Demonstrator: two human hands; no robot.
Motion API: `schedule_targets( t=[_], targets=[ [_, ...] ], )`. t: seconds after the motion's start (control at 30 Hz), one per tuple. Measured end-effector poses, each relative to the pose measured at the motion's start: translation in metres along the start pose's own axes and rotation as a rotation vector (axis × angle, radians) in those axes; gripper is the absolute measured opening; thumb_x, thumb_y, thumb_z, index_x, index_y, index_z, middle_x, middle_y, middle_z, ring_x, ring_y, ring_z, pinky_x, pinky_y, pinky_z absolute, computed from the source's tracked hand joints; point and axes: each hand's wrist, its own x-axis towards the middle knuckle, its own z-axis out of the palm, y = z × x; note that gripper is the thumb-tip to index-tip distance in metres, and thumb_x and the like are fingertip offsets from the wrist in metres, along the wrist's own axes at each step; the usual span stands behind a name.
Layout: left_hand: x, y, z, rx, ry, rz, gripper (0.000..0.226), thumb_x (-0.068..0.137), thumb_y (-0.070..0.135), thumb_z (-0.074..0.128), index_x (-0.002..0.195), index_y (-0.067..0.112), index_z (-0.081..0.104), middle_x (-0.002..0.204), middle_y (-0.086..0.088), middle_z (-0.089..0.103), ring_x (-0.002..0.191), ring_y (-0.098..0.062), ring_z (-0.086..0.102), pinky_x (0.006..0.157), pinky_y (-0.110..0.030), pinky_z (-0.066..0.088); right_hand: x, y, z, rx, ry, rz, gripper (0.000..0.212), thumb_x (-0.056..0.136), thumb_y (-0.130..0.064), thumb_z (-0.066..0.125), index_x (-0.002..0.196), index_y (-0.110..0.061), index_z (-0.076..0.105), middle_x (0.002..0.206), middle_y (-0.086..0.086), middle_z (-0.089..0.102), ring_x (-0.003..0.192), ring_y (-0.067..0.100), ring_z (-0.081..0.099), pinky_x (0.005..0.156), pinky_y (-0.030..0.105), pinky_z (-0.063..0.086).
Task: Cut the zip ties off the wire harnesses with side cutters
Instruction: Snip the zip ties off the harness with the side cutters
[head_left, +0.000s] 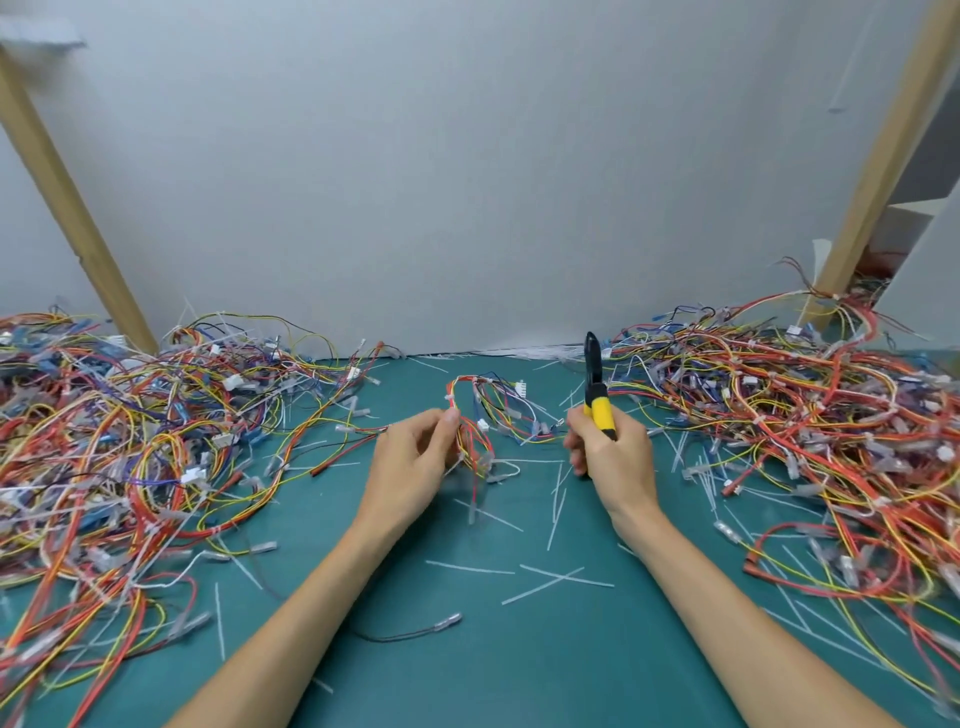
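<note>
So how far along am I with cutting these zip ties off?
Some is done: cut zip ties litter the mat. In hand: your left hand pinches one harness, your right hand grips the side cutters, pointing away from it. Left: harness piles on both sides; which is finished, I cannot tell.

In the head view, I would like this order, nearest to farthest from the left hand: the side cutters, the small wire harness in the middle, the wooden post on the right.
1. The wire harness: in the middle, held by the left hand itself.
2. The side cutters: to the right, gripped in the right hand.
3. The wooden post: far right, at the back wall.
</note>
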Motion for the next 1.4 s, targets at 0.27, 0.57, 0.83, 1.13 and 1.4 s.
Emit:
schedule_targets(
  t=[0.27, 0.57, 0.83, 1.13, 1.4],
  targets=[
    [0.012, 0.076, -0.021, -0.365, -0.108, -0.331, 0.038, 0.1, 0.038, 0.047, 0.074, 0.014, 0.062, 0.056, 0.0, 0.054, 0.04, -0.011, 0.05, 0.037, -0.017, 0.041, 0.005, 0.002, 0.003, -0.006, -0.077, 0.025, 0.016, 0.087, -0.032, 0.062, 0.08, -0.019, 0.066, 0.08, -0.004, 0.075, 0.079, 0.015, 0.073, 0.064, 0.037, 0.059],
    [-0.015, 0.114, -0.056, -0.665, -0.482, -0.379, 0.041, 0.079, 0.03, 0.071, 0.117, 0.014, 0.067, 0.118, 0.0, 0.07, 0.111, -0.015, 0.066, 0.09, -0.041, 0.051, 0.009, 0.001, -0.005, -0.003, 0.006, 0.101, 0.034, 0.08, -0.042, 0.062, 0.084, -0.009, 0.067, 0.094, 0.014, 0.071, 0.065, 0.0, 0.069, 0.078, 0.047, 0.056],
    [-0.082, 0.039, -0.034, -0.796, -0.052, -0.593, 0.036, 0.083, -0.002, 0.059, 0.119, -0.002, 0.055, 0.086, -0.012, 0.071, 0.079, -0.023, 0.073, 0.064, -0.025, 0.059, 0.015, 0.005, -0.004, 0.104, 0.094, 0.137, 0.03, 0.09, -0.024, 0.061, 0.089, 0.006, 0.062, 0.107, 0.03, 0.065, 0.096, 0.027, 0.068, 0.072, 0.037, 0.061],
    [-0.09, 0.043, -0.051, 0.005, -0.196, -0.476, 0.032, 0.092, 0.032, 0.055, 0.099, 0.003, 0.067, 0.087, -0.01, 0.075, 0.077, -0.022, 0.073, 0.062, -0.027, 0.059, 0.016, 0.001, -0.009, 0.216, 0.25, 0.198, 0.024, 0.09, -0.022, 0.058, 0.069, -0.011, 0.063, 0.06, 0.003, 0.068, 0.052, 0.017, 0.064, 0.056, 0.029, 0.051],
    [-0.088, 0.058, -0.079, 0.775, -0.277, -0.222, 0.074, 0.08, 0.074, 0.019, 0.071, 0.024, 0.072, 0.071, 0.018, 0.071, 0.072, -0.002, 0.064, 0.075, -0.022, 0.047, 0.013, -0.002, -0.01, 0.352, 0.313, 0.202, 0.027, 0.089, -0.021, 0.059, 0.064, -0.009, 0.057, 0.052, 0.001, 0.06, 0.045, 0.013, 0.058, 0.05, 0.026, 0.047]
  ],
)
